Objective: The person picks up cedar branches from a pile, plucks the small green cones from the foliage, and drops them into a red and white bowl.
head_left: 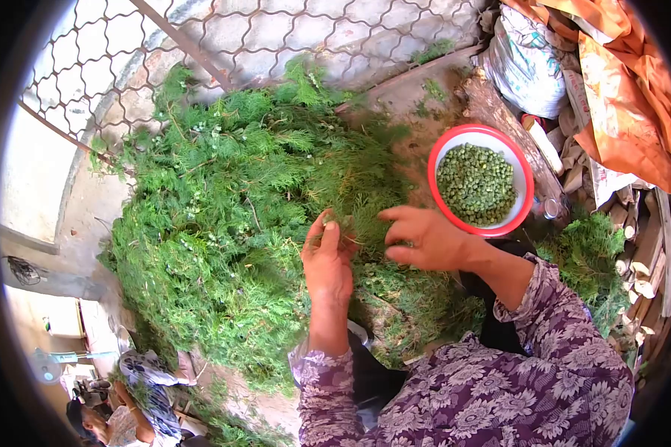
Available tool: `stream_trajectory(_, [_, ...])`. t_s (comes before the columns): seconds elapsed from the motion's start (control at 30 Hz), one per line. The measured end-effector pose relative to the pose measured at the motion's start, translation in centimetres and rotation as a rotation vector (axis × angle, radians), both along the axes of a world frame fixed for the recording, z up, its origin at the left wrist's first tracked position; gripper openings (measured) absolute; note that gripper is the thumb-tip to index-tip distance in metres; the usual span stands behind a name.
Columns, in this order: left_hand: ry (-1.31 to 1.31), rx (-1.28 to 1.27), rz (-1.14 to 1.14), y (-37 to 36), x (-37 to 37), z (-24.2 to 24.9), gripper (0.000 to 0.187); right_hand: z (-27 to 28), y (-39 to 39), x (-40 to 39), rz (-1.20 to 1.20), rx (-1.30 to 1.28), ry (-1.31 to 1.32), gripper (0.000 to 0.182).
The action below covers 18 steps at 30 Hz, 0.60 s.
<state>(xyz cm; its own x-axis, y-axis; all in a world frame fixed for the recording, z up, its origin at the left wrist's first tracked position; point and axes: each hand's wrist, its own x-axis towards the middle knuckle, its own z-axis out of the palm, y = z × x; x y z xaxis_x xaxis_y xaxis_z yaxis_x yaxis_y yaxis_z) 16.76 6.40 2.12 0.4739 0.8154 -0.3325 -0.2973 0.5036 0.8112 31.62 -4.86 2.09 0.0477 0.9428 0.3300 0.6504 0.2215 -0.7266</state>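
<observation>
My left hand [328, 261] is closed, thumb against fingers, on a feathery green conifer sprig [361, 216]. A small pale green cone shows near the thumb tip. Just right of the sprig, my right hand [425, 238] has its fingers curved and apart, with nothing visible between them. Both hands are over a big heap of cut conifer branches [224, 186], some bearing small pale cones. Beyond my right hand stands a white basin with a red rim [435, 171], holding many small green cones [476, 185].
A wire mesh fence [276, 33] runs behind the heap. White sacks [525, 63], orange sheeting [634, 97] and split wood [663, 261] lie at the right. Beside the basin is a log [499, 104]. Another person [138, 402] is at the lower left.
</observation>
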Motion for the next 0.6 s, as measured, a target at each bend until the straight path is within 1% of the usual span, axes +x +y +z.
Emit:
stream_trajectory(0.03, [-0.010, 0.022, -0.025, 0.0, 0.2, 0.0, 0.031, 0.3, 0.0, 0.9, -0.046, -0.039, 0.124, 0.019])
stream_trajectory(0.07, [-0.020, 0.043, -0.051, 0.0, 0.3, 0.0, 0.033, 0.1, 0.2, 1.8, -0.110, 0.076, 0.054, 0.019])
stream_trajectory(0.1, [-0.016, 0.043, -0.058, 0.0, 0.5, 0.0, 0.033, 0.4, 0.2, 2.5, -0.117, 0.076, 0.057, 0.019])
stream_trajectory(0.17, [-0.028, 0.089, -0.197, -0.3, 1.0, 0.2, 0.040, 1.2, -0.2, 3.6, -0.201, -0.267, 0.644, 0.021])
stream_trajectory(0.2, [-0.025, 0.089, -0.209, -0.7, 1.3, 0.5, 0.040, 0.7, 0.0, 4.0, -0.148, -0.199, 0.809, 0.025])
stream_trajectory(0.23, [-0.084, 0.100, -0.289, -1.2, 1.7, 1.0, 0.044, 0.7, 0.0, 4.3, -0.160, -0.194, 0.813, 0.025])
stream_trajectory(0.27, [-0.143, 0.110, -0.369, -1.6, 2.0, 1.4, 0.050, 0.7, 0.0, 4.5, -0.143, -0.245, 0.874, 0.026])
stream_trajectory(0.3, [-0.142, 0.110, -0.383, -1.8, 2.3, 1.5, 0.050, 0.7, 0.1, 4.6, -0.124, -0.295, 0.935, 0.027])
stream_trajectory(0.33, [-0.172, 0.109, -0.450, -2.0, 2.4, 1.6, 0.053, 0.7, 0.1, 4.5, -0.134, -0.288, 0.938, 0.027])
stream_trajectory(0.37, [-0.203, 0.108, -0.514, -2.1, 2.5, 1.7, 0.057, 0.8, 0.1, 4.3, -0.074, -0.308, 1.013, 0.027])
stream_trajectory(0.4, [-0.199, 0.106, -0.550, -2.1, 2.6, 1.7, 0.062, 0.8, 0.1, 4.1, -0.012, -0.329, 1.088, 0.027])
stream_trajectory(0.43, [-0.199, 0.106, -0.555, -2.0, 2.7, 1.6, 0.062, 0.9, 0.1, 4.0, -0.017, -0.326, 1.089, 0.027])
stream_trajectory(0.5, [-0.210, 0.103, -0.602, -2.0, 3.0, 1.2, 0.063, 1.2, 0.0, 3.9, 0.061, -0.331, 1.143, 0.027])
stream_trajectory(0.53, [-0.209, 0.103, -0.605, -2.0, 3.2, 1.2, 0.063, 1.2, 0.0, 3.9, 0.058, -0.328, 1.145, 0.027])
stream_trajectory(0.6, [-0.235, 0.079, -0.634, -2.0, 3.5, 1.3, 0.064, 1.1, 0.0, 4.0, 0.054, -0.342, 1.008, 0.028])
